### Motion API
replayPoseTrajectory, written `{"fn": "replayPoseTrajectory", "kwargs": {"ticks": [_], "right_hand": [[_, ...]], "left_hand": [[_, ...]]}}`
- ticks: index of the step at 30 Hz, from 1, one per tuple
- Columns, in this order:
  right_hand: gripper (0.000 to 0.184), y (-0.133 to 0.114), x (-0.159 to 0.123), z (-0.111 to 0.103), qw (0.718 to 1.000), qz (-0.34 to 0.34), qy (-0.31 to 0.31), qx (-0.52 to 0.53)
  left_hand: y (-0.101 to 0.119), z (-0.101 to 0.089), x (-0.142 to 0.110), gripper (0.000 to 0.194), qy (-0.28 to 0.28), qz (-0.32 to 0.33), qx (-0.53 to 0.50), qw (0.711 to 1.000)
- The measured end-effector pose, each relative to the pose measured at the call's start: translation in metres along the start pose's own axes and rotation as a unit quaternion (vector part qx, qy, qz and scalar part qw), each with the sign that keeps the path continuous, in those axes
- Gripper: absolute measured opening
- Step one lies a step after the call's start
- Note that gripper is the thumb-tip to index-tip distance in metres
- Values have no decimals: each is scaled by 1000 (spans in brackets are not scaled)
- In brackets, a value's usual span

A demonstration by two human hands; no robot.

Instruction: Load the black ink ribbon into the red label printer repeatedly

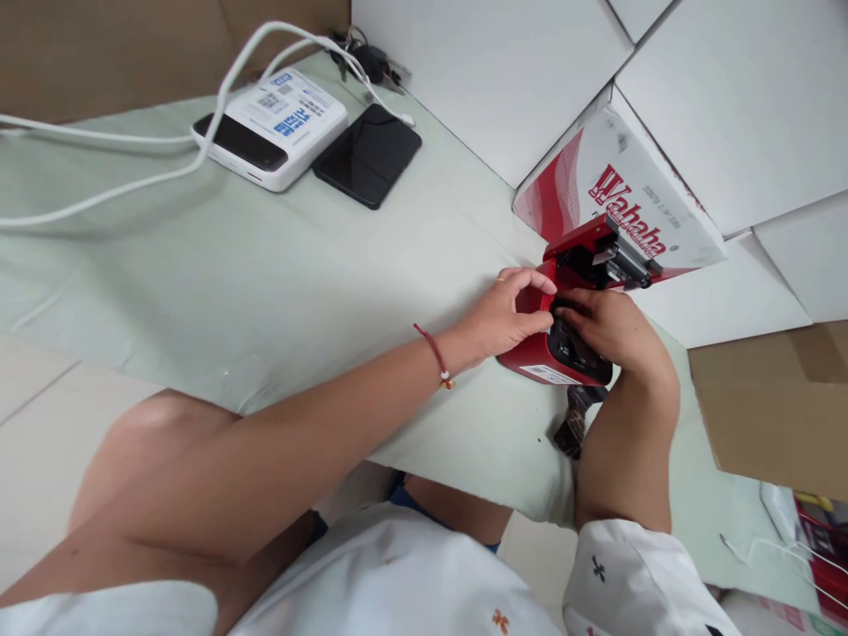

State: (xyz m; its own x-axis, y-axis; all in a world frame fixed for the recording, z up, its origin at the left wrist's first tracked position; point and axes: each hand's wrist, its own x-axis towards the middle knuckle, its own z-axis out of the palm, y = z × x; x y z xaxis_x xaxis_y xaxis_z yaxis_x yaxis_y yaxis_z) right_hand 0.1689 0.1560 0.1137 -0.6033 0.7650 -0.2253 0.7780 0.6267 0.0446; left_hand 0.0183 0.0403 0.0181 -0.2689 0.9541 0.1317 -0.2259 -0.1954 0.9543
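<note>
White garment (397, 574): lower edge of the frame, nearest my head view; sleeves above two bare forearms.
Red bracelet (437, 353): one, on the left wrist, centre of the frame.
Left hand (500, 314): at the device's left rim, right of centre. I judge it best used as a light brace on the wall, so that the body does not slide. Pose: forearm slanting up from lower left, wrist nearly straight, thumb and index finger curved and visibly apart.
Right hand (613, 327): fingers inside the dark cavity. I would work by feel, with small, gentle pressure, knuckles clear of the raised lid. Pose: forearm upright from lower right, wrist bent sharply, fingers pointing left; tips hidden, so I cannot tell whether they are clamped on anything.
Dark crumpled strip (575, 424): below the device, beside the right forearm.
Red device (513, 360): right of centre, on the pale green table (424, 221); black inside, white label low on its side.
Raised lid (586, 231): upper right of the cavity, dark roller across its end.
Wahaha carton (616, 150): upper right, behind the lid; contact I cannot tell.
Black phone (371, 159): upper left of centre, screen dark.
White power pack (311, 97): just left of the phone, white cable looping over it.
Keys (371, 64): above the phone, beside the wall.
</note>
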Motion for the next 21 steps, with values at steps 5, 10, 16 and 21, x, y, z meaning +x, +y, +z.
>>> {"fn": "replayPoseTrajectory", "kwargs": {"ticks": [5, 10, 16, 21], "right_hand": [[33, -8, -25, -10, 978, -45, 109, 170], [45, -3, -41, -16, 918, -68, 347, 179], [65, 14, -34, -14, 954, -97, 280, 41], [39, -6, -65, -31, 961, -48, 261, 76]], "left_hand": [[-1, 0, -1, 38, -5, -3, -16, 1000], [-6, 2, -1, 49, -2, -11, -62, 998], [-6, 3, -2, 52, 13, -15, -62, 998], [-1, 1, -2, 51, 11, -17, -66, 998]]}}
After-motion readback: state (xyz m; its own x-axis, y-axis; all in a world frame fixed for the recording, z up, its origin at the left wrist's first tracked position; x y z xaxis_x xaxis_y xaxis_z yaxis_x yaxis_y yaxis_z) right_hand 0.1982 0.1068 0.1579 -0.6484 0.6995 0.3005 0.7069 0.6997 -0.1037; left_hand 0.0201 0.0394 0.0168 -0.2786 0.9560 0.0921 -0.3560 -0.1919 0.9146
